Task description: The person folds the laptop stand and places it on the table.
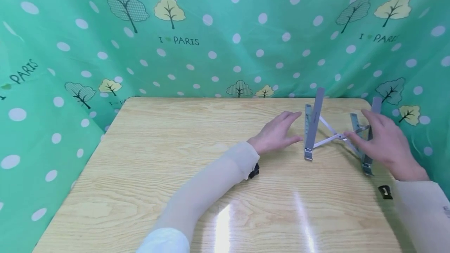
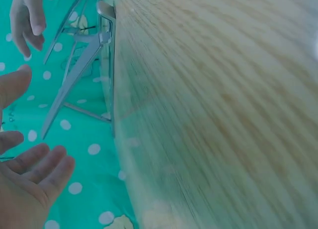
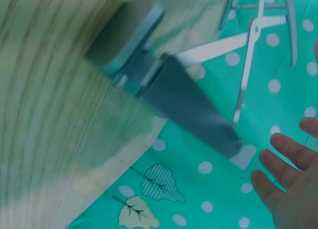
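A: Any writing you can read?

B: Only on the green cloth (image 1: 225, 30) hung behind and beside the table (image 1: 168, 175). It says "I PARIS" with a small heart between the words, next to printed trees and white dots. The same words show again at the right, cut short by a fold, and at the left only "PARIS" can be read. The folding stand (image 1: 335, 134) has a faint mark on its near left bar, too small to read.

A: Where is the stand?

B: On the far right part of the table, opened up: two grey bars rising at a slant, joined by thin crossed white struts in the middle.

A: And the hands?

B: The left hand (image 1: 277, 132) lies just left of the stand's left bar, fingers straight and spread, holding nothing; I cannot tell whether the fingertips touch the bar. The right hand (image 1: 384, 143) is at the right bar, fingers stretched toward the crossed struts. It covers part of that bar, so I cannot tell whether it pinches or only touches.

A: What is hard to make out?

B: Both wrist views are blurred. The left wrist view shows the stand (image 2: 82, 65) sideways and open fingers (image 2: 35, 167); the right wrist view shows a smeared grey bar (image 3: 194, 107) and straight fingers (image 3: 285, 154). Small black objects by each sleeve are unclear.
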A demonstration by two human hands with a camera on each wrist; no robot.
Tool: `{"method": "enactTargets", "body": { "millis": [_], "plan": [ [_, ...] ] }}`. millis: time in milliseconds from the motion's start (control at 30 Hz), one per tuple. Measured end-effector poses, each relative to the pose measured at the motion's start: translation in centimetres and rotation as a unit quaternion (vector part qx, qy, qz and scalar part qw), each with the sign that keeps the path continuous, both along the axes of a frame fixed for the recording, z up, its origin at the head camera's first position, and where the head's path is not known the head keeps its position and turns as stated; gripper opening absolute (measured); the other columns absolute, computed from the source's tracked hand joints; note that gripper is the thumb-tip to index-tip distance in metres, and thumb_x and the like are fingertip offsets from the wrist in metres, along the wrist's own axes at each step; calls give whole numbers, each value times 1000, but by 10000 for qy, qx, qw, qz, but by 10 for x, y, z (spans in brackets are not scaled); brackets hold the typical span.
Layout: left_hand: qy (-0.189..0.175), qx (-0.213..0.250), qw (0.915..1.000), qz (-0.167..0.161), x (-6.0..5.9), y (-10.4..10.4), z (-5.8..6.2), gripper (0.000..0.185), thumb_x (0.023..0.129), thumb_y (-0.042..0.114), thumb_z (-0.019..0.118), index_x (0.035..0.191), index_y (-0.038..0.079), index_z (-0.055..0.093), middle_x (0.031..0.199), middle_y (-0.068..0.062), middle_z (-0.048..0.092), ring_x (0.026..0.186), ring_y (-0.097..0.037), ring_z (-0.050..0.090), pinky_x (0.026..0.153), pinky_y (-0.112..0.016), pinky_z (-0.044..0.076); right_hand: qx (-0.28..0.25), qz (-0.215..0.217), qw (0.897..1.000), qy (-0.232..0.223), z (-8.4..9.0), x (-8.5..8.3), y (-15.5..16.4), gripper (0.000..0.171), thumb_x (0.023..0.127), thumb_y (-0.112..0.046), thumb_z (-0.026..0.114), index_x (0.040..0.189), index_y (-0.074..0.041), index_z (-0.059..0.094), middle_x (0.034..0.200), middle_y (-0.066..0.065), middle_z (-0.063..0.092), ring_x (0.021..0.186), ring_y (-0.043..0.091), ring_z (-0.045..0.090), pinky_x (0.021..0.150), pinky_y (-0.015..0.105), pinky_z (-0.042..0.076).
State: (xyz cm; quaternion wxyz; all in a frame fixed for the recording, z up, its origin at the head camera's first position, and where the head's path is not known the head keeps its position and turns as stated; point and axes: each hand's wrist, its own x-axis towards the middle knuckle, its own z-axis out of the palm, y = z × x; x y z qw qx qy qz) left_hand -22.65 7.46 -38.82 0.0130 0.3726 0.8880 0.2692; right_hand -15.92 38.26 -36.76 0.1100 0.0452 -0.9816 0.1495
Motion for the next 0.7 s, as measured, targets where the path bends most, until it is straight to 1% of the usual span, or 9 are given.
{"method": "enactTargets", "body": {
  "millis": [133, 267, 400, 500, 633, 700],
  "plan": [
    [-81, 70, 9999, -19, -6, 11, -1, 81, 88, 43, 67, 152, 22, 23, 141, -1, 42, 124, -10, 44, 102, -22, 38, -149, -80, 9998, -60, -3, -2, 11, 91, 86, -49, 65, 153, -11, 17, 145, 35, 25, 126, 56, 27, 89, 74, 26],
    [-249, 84, 9996, -32, -10, 21, -3, 79, 88, 41, 67, 152, 25, 23, 141, 1, 43, 124, -8, 44, 101, -20, 39, -247, -130, 9996, -74, -7, -2, 19, 89, 87, -48, 64, 153, -11, 17, 149, 32, 21, 131, 54, 22, 92, 75, 23],
    [-471, 157, 9988, 12, -14, 29, -5, 78, 87, 41, 68, 151, 25, 26, 135, 0, 49, 113, -8, 50, 90, -17, 44, -361, -172, 9992, -57, -10, -3, 25, 85, 89, -45, 62, 153, -11, 18, 151, 31, 18, 133, 54, 19, 92, 76, 22],
    [-673, 228, 9975, 66, -16, 33, -6, 79, 87, 38, 69, 151, 23, 26, 133, 0, 50, 106, -8, 53, 83, -15, 46, -467, -220, 9987, -59, -10, -3, 30, 83, 90, -43, 62, 153, -10, 19, 151, 30, 17, 134, 54, 17, 92, 77, 21],
    [-809, 265, 9963, 107, -18, 40, -9, 79, 87, 36, 69, 151, 22, 26, 134, 1, 49, 107, -9, 54, 83, -14, 46, -722, -306, 9968, -161, -12, -5, 36, 84, 90, -41, 62, 154, -11, 16, 152, 31, 14, 135, 55, 13, 91, 78, 20],
    [-853, 279, 9958, 175, -19, 45, -10, 80, 87, 37, 69, 152, 24, 25, 132, 1, 50, 108, -8, 53, 85, -16, 46, -877, -305, 9954, -216, -13, -6, 40, 83, 92, -40, 60, 154, -11, 13, 152, 31, 13, 136, 55, 11, 93, 78, 18]
  ]
}}
